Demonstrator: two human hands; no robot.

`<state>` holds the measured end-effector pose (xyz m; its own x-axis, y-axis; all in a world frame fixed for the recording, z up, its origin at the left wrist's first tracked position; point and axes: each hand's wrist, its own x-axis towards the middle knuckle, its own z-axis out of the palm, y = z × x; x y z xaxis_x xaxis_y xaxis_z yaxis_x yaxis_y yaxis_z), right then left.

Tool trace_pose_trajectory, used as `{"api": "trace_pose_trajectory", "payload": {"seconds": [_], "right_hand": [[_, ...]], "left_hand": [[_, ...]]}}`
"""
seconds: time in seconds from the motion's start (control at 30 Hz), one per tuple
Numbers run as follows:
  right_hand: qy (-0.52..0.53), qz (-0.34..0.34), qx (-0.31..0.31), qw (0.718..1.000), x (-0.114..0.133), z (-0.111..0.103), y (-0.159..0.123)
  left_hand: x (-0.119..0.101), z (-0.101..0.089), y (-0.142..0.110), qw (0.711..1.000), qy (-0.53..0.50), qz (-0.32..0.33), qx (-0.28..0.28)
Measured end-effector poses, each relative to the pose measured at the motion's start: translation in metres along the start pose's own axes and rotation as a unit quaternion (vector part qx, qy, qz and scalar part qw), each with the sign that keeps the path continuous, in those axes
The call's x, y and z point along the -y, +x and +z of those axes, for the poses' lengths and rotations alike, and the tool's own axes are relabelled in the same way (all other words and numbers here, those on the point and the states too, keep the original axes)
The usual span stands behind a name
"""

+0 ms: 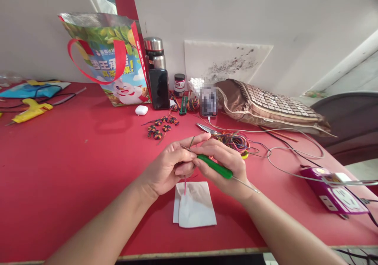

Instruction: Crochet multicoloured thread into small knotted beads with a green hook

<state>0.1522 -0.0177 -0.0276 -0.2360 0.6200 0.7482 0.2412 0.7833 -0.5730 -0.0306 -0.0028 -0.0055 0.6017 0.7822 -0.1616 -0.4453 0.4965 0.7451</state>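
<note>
While the folded tissue lies on the red tabletop, both hands are raised just past its far edge, close together. The right hand grasps the green-handled hook, its thumb beneath the handle and its fingers curved over the top; the handle slants across them, and a thin metal shaft runs out behind, over the wrist. The other metal end reaches past the right fingertips to the left thumb and index finger. The left hand is pinching thread between thumb and curled fingers, with its index finger stretched toward the right hand; a green strand rises beside that finger, and a pink end hangs below the hand, in front of the tissue. The loops at the hook tip are mostly hidden by the fingers, so their form cannot be told. Beyond the tissue and to its right lie a tangled bundle of coloured thread and scissors; beyond it to the left are several small knotted pieces. Far left of the tissue rests a yellow glue gun, and well to its right sits a purple socket block.
</note>
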Motion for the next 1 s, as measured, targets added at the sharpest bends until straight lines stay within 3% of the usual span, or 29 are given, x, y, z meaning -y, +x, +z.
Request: {"api": "trace_pose_trajectory", "payload": {"seconds": [0.27,0.5,0.77,0.87,1.0], "right_hand": [[-0.119,-0.022,-0.045,0.992,0.005,0.001,0.001],[-0.156,0.029,-0.099,0.982,0.012,0.004,-0.001],[-0.153,0.043,-0.097,0.982,0.017,0.005,-0.001],[-0.112,0.051,-0.099,0.987,0.017,0.006,0.000],[0.054,0.119,-0.083,0.988,0.016,0.005,0.000]], "left_hand": [[0.001,-0.007,0.006,0.999,-0.021,0.006,0.039],[0.004,-0.007,0.007,0.995,-0.064,0.024,0.069],[0.004,-0.007,0.008,0.997,-0.071,0.026,0.020],[0.002,0.001,0.007,0.997,-0.076,0.024,0.014],[0.002,0.006,0.004,0.996,-0.080,0.037,0.010]]}}
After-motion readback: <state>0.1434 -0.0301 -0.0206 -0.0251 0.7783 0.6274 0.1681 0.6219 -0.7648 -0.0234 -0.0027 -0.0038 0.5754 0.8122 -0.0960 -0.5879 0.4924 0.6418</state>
